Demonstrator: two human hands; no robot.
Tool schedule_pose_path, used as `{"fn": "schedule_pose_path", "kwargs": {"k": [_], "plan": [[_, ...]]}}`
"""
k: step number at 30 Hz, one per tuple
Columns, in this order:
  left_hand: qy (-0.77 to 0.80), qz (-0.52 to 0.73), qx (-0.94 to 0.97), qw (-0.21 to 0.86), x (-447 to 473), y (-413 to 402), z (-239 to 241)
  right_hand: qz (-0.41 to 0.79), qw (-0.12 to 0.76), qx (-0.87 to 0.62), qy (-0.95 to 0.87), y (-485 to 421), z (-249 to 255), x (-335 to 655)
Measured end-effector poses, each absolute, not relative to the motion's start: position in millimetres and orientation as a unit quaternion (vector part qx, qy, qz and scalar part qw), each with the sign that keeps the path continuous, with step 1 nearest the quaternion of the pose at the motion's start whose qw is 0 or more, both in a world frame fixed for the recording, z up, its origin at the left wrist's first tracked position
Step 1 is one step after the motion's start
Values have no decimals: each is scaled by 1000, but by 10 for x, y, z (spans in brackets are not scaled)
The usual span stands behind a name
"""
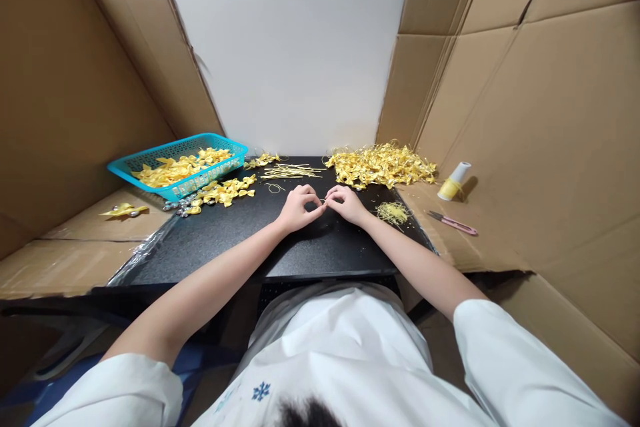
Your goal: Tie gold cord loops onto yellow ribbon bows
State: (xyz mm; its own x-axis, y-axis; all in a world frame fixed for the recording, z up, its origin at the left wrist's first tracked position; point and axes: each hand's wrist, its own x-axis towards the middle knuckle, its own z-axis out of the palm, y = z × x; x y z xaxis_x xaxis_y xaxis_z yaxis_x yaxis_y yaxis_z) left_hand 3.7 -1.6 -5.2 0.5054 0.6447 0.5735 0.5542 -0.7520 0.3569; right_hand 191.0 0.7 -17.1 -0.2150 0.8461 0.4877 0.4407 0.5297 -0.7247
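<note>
Above the black table, my left hand point(301, 207) and my right hand point(346, 204) meet with thumbs and forefingers pinched. Between the fingertips shows a short bit of thin yellow cord point(324, 201); most of it is hidden by the fingers. Just beyond my left hand lies a loose loop of yellow cord point(275, 188). A bundle of straight yellow cords point(293, 171) rests behind it. To the right of my right hand is a small heap of yellow thread clippings point(393, 212).
Yellow ribbon bows fill a blue basket point(175, 144) at left. More bows point(225, 191) and small silver bells point(181, 204) lie before it. A large bow pile point(383, 166) sits back right, near a thread spool point(453, 182) and pink thread snips point(454, 222). Cardboard walls flank the table.
</note>
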Motion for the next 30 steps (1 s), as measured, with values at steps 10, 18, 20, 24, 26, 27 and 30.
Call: {"fn": "schedule_pose_path", "kwargs": {"k": [10, 18, 20, 24, 26, 27, 30], "plan": [[315, 345, 879, 90, 30, -27, -34, 224, 450, -434, -748, 42, -191, 1906], [353, 350, 855, 149, 9, 11, -10, 256, 425, -423, -758, 44, -211, 1912], [367, 307, 862, 167, 21, 17, -14, 263, 421, -420, -760, 49, -212, 1912], [398, 270, 865, 144, 39, 31, -34, 274, 418, -409, -764, 54, -203, 1910], [398, 266, 868, 134, 42, 41, -42, 282, 416, -399, -767, 53, -198, 1907], [396, 266, 869, 132, 42, 46, -44, 288, 415, -393, -768, 52, -197, 1905], [394, 275, 867, 131, 45, 52, -42, 313, 410, -376, -770, 49, -192, 1904]]}}
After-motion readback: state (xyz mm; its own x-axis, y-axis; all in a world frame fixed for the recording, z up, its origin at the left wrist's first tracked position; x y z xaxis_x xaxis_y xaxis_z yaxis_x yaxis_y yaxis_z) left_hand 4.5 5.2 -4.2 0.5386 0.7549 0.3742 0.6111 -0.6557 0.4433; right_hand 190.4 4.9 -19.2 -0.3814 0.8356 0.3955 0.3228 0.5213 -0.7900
